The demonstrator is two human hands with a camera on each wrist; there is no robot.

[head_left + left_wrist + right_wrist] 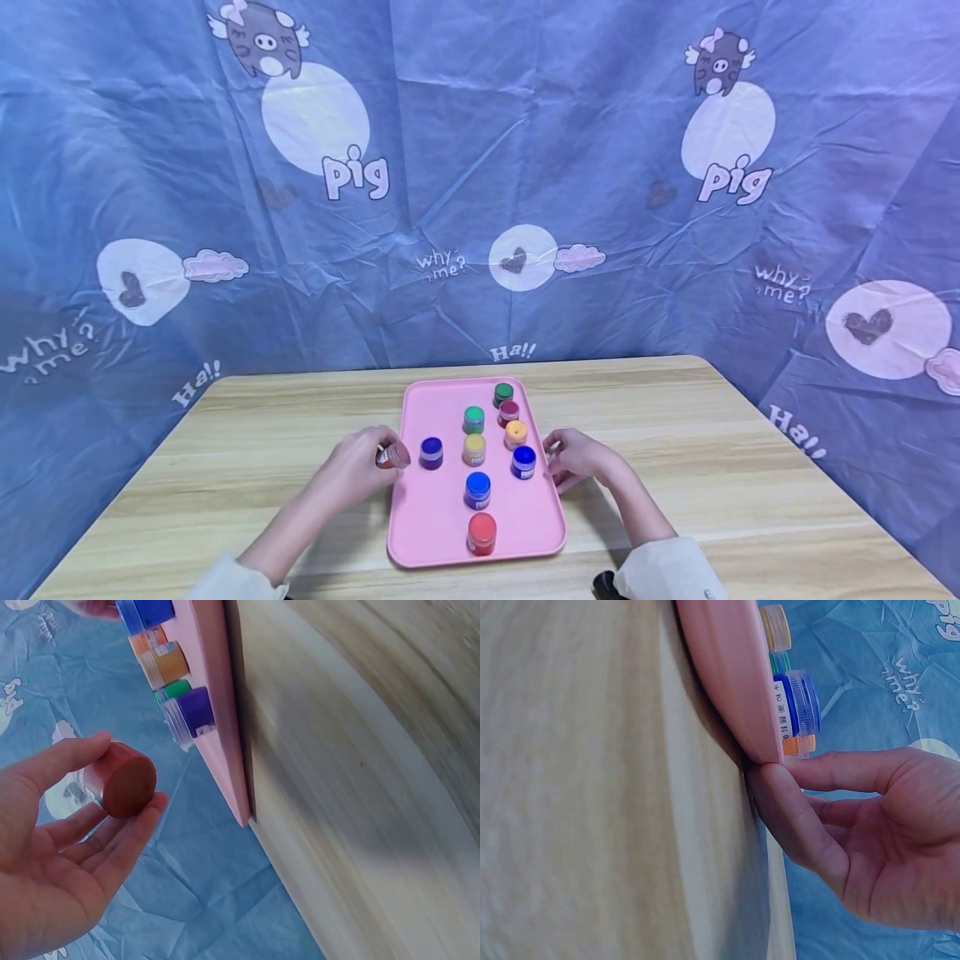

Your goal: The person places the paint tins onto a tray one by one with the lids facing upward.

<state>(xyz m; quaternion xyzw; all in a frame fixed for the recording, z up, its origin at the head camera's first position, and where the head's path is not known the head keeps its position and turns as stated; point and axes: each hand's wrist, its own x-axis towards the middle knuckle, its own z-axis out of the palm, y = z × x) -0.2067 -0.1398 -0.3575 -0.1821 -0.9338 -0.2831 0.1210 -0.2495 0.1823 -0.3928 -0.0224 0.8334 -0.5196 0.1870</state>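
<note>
My left hand (360,468) pinches a brown-capped paint jar (120,780) in curled fingers just left of the pink tray (435,517); eight jars already stand on the tray. My right hand (577,458) rests its fingers against the tray's right rim, holding nothing.

The bench (675,433) is viewed from above and in front by the head camera. Each wrist view is tilted sideways and held very near; the pink tray (214,690) edge is shared by all three.
</note>
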